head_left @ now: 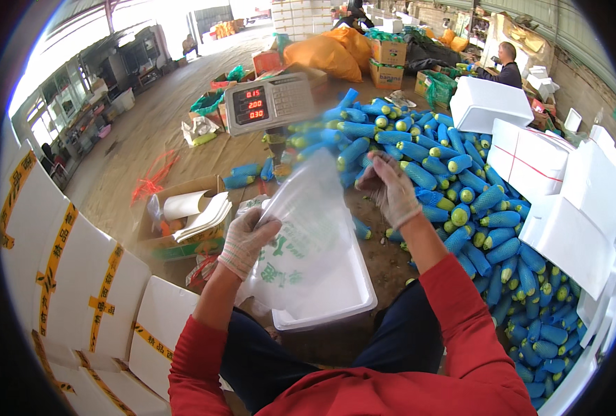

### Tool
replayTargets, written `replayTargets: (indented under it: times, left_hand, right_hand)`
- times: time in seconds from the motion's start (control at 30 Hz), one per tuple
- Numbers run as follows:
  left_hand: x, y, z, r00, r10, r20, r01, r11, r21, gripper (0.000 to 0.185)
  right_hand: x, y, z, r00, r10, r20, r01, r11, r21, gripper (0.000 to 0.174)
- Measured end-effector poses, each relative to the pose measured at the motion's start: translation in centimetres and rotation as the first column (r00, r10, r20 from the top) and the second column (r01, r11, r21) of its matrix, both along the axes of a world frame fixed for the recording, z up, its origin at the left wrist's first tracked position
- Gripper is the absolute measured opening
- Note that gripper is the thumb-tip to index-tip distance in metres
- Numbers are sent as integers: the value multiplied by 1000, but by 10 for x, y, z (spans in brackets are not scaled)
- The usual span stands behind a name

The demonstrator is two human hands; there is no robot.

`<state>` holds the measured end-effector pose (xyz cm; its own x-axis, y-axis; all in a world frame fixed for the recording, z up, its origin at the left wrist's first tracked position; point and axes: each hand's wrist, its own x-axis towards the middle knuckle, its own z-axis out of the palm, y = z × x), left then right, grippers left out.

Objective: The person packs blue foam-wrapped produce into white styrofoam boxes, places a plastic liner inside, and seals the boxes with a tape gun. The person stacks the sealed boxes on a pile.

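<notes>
My left hand (249, 243), in a pale knit glove, grips a clear plastic bag (308, 218) with green printing at its edge. The bag hangs slanted over a white foam box (334, 301) between my knees and hides part of its inside. To the right of the bag, my gloved right hand (389, 188) is raised with loosely bent fingers and seems to hold nothing. Behind it lies a large heap of green squash, probably zucchini (417, 174), in blue foam-net sleeves. The bag's upper part is blurred.
A digital scale (292, 99) with a lit display stands ahead. On the left are a cardboard box (183, 218) with white sheets and taped foam boxes (79, 270). More white foam boxes (526, 161) edge the heap at right. Another person (503, 67) is at the far right.
</notes>
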<state>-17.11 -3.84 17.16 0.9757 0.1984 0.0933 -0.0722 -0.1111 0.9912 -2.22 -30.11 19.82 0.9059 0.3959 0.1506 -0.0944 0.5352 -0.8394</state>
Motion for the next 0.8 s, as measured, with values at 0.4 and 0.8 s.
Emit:
replayTargets:
  times: [0.4, 0.8]
  left_hand:
    - [-5, 24, -34, 837, 546, 37, -375, 621, -689, 28]
    - [-56, -15, -16, 980, -146, 134, -11, 634, 773, 87]
  right_hand:
    - [-69, 29, -153, 824, 362, -436, -418, 908, -37, 47]
    - [-84, 56, -73, 316, 836, 448, 107, 438, -893, 22]
